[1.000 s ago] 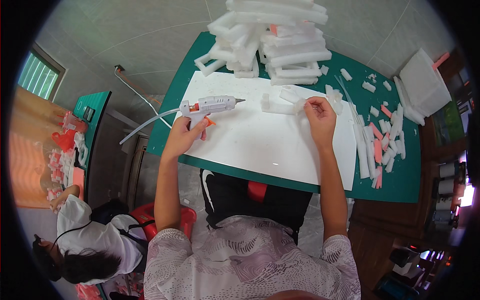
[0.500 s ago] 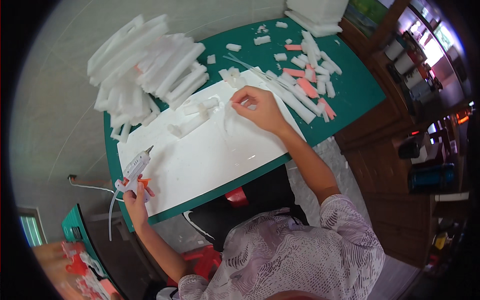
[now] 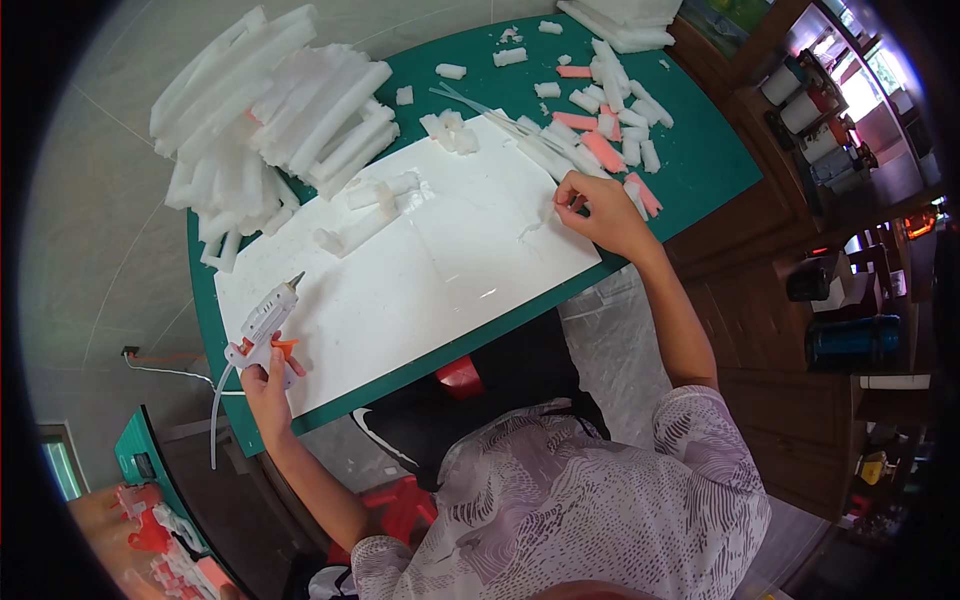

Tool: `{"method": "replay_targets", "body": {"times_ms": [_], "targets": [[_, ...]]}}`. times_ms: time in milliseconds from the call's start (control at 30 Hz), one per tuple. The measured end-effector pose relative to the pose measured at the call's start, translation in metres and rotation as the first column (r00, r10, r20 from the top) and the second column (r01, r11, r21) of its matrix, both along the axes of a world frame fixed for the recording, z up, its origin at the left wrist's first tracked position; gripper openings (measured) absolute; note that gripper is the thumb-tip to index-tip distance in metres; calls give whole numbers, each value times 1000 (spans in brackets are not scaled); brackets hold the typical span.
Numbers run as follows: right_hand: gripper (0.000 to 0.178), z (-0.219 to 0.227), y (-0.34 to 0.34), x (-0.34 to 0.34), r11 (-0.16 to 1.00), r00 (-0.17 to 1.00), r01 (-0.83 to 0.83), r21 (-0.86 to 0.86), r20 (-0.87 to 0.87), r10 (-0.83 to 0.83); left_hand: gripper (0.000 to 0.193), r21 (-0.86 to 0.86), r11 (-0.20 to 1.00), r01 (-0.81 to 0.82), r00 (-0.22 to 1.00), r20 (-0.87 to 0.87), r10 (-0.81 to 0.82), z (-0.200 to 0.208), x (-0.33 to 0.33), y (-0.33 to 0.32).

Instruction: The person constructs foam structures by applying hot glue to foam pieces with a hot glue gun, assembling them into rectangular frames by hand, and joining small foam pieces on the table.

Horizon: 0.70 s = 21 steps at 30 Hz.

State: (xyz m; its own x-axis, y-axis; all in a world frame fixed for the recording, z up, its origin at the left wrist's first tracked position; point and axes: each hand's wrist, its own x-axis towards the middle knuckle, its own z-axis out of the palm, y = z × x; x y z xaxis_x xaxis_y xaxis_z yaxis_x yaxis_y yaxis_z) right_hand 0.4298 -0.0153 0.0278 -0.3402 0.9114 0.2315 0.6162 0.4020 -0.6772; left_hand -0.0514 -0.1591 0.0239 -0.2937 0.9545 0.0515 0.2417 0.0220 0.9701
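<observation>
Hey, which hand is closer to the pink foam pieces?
Right. The right hand is just beside the pink foam pieces; the left hand, gripping the glue gun, is across the white board.

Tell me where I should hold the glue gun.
I'd take the glue gun by its white handle, from the near side, like the left hand: the handle juts beside the orange trigger, and the metal nozzle points away.

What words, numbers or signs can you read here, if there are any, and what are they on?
None that I can read.
Glue gun: any marks are too small to read.
Shirt: wavy patterns, no readable letters.
Canisters at the right: too small and blurred.
White board: no writing I can see.
</observation>
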Motion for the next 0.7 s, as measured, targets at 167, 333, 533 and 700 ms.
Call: {"method": "replay_targets", "body": {"times_ms": [167, 333, 533, 700], "targets": [[11, -1, -9, -15, 991, 974, -95, 98, 215, 72, 35, 23, 1000, -9, 1000, 22, 8, -8, -2, -3], [10, -8, -14, -15, 987, 940, -131, 90, 327, 95, 35, -26, 1000, -2, 1000, 3, 2, -11, -2, -8], [18, -9, -21, -5, 993, 961, -108, 41, 259, 94, 35, 2, 1000, -15, 1000, -4, 15, -6, 3, -9], [29, -9, -15, 8, 993, 990, -111, 43, 93, 107, 34, -30, 1000, 5, 1000, -13, -5, -11, -1, -7]]}}
